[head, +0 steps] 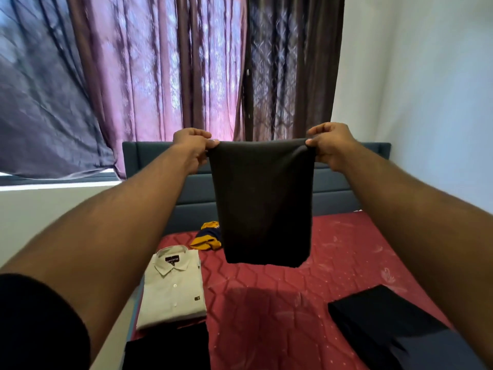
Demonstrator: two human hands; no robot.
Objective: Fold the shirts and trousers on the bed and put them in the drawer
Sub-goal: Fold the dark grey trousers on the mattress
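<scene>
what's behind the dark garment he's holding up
Behind the dark garment: the blue headboard, and a yellow-and-navy cloth partly hidden by its left edge. What else it covers cannot be seen.

The dark held garment [262,201] hides part of the yellow-and-navy garment [206,236].

place: home bedroom | evidence: bed [346,252], headboard [165,166], curtains [160,62]

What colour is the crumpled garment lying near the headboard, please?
Yellow and navy, seen in the head view.
</scene>
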